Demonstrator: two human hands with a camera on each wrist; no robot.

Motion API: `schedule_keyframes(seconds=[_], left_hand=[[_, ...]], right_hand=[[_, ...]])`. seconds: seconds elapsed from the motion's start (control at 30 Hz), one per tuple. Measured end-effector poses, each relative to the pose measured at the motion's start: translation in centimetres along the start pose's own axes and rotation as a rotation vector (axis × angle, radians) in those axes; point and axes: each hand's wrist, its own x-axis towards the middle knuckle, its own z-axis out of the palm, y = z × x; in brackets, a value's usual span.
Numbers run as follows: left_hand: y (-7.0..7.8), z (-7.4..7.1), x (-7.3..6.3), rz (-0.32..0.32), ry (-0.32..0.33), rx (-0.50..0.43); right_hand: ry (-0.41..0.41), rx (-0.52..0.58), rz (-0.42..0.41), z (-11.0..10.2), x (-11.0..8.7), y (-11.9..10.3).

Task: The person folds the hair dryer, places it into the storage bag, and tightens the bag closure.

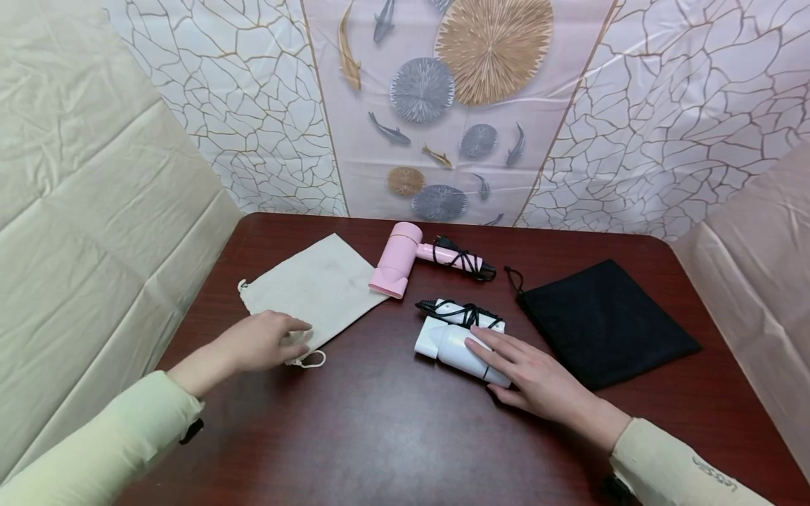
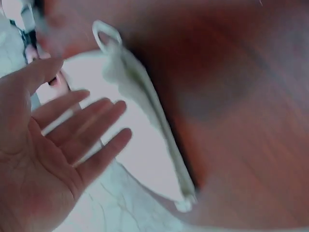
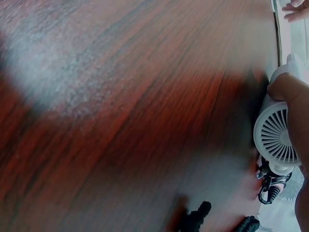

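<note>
The white hair dryer (image 1: pixel 452 346) is lying mid-way across the table (image 1: pixel 367 436), probably feeling stiff, slick and light, its barrel (image 1: pixel 460 353) offering the best hold; at four o'clock, the right hand (image 1: pixel 547 383) is resting extended fingers there; at nine, the left hand (image 1: pixel 262 342) is hanging loose, gripping nothing, by the cream pouch (image 1: pixel 325 281)

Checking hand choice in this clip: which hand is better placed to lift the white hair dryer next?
Likely the right: the right hand rests on the white hair dryer, whereas the left hand is over by the cream pouch, holding nothing.
</note>
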Motion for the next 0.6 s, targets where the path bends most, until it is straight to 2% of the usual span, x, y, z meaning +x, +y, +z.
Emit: schedule_keyframes(seconds=[0.17, 0.3, 0.43, 0.6], left_hand=[[-3.8, -1.0, -0.4, 0.059, 0.06, 0.135], [-6.3, -0.8, -0.6, 0.101, 0.101, 0.225], [-7.6, -0.1, -0.4, 0.152, 0.099, 0.266], [-8.3, 0.7, 0.0, 0.193, 0.109, 0.279]], right_hand=[[-0.023, 0.004, 0.012, 0.0, -0.1, -0.1], [-0.039, 0.006, 0.02, 0.0, -0.2, -0.1], [-0.039, 0.005, 0.022, 0.1, -0.2, 0.0], [-0.014, 0.004, 0.006, 0.1, -0.2, 0.1]])
